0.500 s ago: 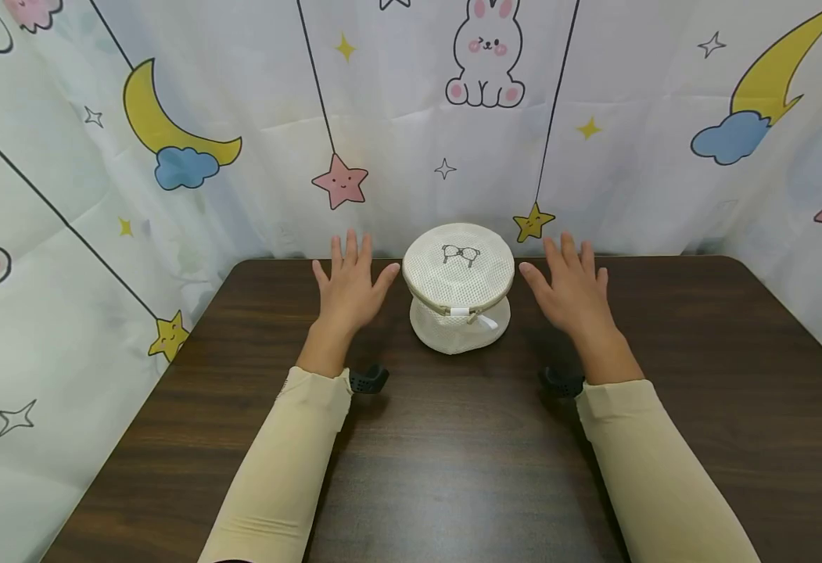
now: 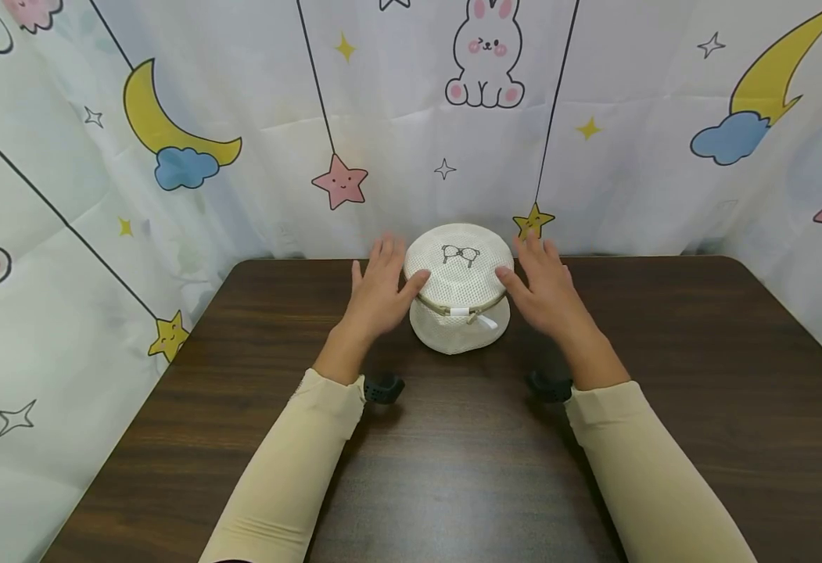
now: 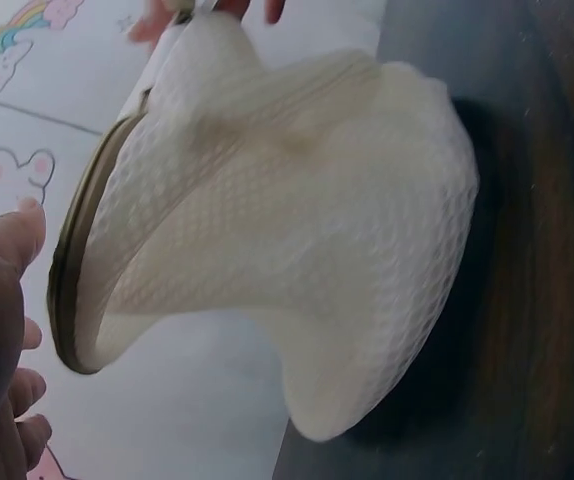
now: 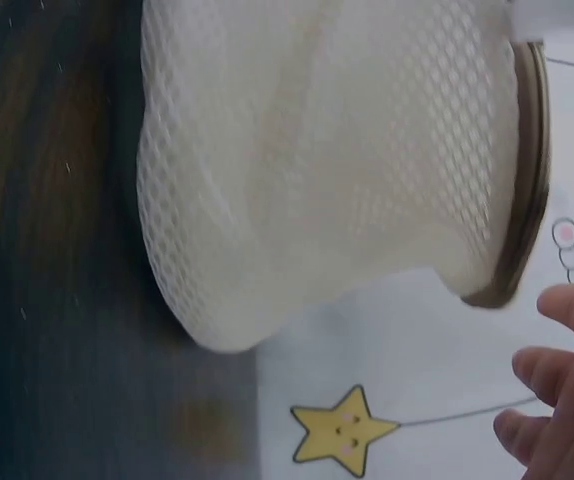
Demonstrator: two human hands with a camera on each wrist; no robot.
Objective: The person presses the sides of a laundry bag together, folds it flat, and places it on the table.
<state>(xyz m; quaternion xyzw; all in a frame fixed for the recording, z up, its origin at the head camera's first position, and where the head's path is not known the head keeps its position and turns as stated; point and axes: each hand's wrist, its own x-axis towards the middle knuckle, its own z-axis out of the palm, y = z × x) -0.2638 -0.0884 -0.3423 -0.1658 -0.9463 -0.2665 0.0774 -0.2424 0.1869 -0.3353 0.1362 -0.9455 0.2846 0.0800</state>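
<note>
A cream mesh laundry bag (image 2: 458, 332) stands on the dark table, its round zipped lid (image 2: 460, 277) printed with a small line drawing. In the left wrist view, the bag's soft mesh wall (image 3: 367, 200) sags inward below the zipper rim (image 3: 67, 270). My left hand (image 2: 378, 293) is at the lid's left side, fingers extended and thumb overlapping the lid's edge in the head view. On the other side is my right hand (image 2: 544, 293), spread likewise, its thumb at the right edge. Whether either thumb touches the lid, I cannot tell. A white zipper pull (image 2: 486, 321) hangs at the front.
Behind the table's far edge hangs a white curtain (image 2: 396, 102) printed with stars, moons and a rabbit. The brown wooden table (image 2: 446, 477) extends in front of the bag and to both sides. Dark wrist devices (image 2: 384, 389) are worn on both wrists.
Both hands have moved inward toward the bag, the left going right and the right going left, so the thumbs now overlap the lid's edges. The bag has stayed in place.
</note>
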